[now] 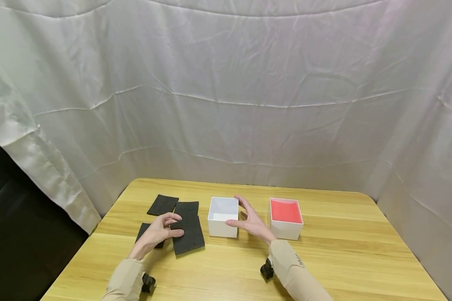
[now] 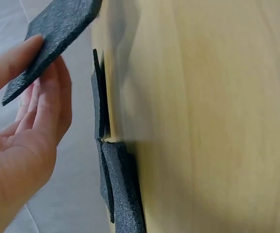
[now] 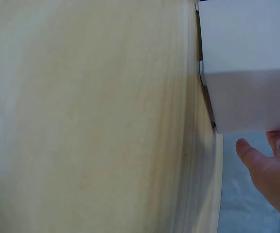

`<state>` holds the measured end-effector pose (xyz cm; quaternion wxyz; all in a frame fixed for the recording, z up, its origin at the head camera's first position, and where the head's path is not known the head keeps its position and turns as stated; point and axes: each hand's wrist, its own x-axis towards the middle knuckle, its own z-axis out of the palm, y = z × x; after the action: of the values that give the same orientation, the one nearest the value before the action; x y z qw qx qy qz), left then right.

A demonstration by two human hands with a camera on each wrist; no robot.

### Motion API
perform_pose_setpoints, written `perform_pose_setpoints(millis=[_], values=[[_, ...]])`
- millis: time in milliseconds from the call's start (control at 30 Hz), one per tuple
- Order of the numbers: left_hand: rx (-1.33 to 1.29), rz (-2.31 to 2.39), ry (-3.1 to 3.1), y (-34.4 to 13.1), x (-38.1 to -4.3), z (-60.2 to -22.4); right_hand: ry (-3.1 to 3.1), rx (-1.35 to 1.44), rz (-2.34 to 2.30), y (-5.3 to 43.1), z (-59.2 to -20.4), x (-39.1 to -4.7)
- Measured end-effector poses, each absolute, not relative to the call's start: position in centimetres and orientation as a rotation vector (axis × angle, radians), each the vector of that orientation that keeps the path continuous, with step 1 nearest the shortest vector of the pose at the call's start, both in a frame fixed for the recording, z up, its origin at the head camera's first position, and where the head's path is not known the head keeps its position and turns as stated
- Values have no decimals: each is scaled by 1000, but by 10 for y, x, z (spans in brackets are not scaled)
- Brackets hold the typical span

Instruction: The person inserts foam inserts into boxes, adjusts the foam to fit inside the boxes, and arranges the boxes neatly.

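Observation:
Between thumb and fingers, my left hand (image 1: 158,232) pinches a square black foam sheet (image 1: 190,240) by its left edge. That sheet is tilted and raised over the table in the left wrist view. Three more black sheets lie behind and beneath the hand: one at the back (image 1: 163,204), one beside it (image 1: 187,208), and one (image 1: 142,230) partly hidden by the hand. An open-topped white box (image 1: 223,230) stands to the right of the held sheet. My right hand (image 1: 253,223) is at the box's right side, fingers spread, fingertips right at its rim.
A second white box (image 1: 286,230) stands farther right, with a red sheet (image 1: 285,211) inside near its top. Both boxes are on the wooden table (image 1: 342,251). A pale curtain (image 1: 226,125) hangs behind the table.

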<state>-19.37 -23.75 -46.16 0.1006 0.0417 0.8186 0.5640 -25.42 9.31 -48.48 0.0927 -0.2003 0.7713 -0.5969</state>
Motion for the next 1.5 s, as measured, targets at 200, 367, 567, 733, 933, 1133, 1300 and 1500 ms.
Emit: perform_pose_setpoints(millis=[200,367,567,733,933,1133,1300,1500], values=[[47,1765,2430,-238,-196,-460,2289,-590,-1779,93,-485,-253],[31,1851,2401,-239,-198,-456,2273,-573,-1788,93,-484,-253],[53,1960,2314,-240,-202,-451,2268,-573,-1792,93,-485,-253],[119,2124,2211,-238,-205,-446,2265,-572,-1797,93,-485,-253],[154,2155,2292,-228,-210,-439,2265,-570,-1804,93,-486,-254],[251,2096,2459,-214,-218,-431,2274,-595,-1801,93,-489,-255],[368,2022,2598,-202,-228,-426,2273,-583,-1794,93,-490,-256],[383,1943,2666,-186,-239,-425,2263,-582,-1811,93,-490,-256]])
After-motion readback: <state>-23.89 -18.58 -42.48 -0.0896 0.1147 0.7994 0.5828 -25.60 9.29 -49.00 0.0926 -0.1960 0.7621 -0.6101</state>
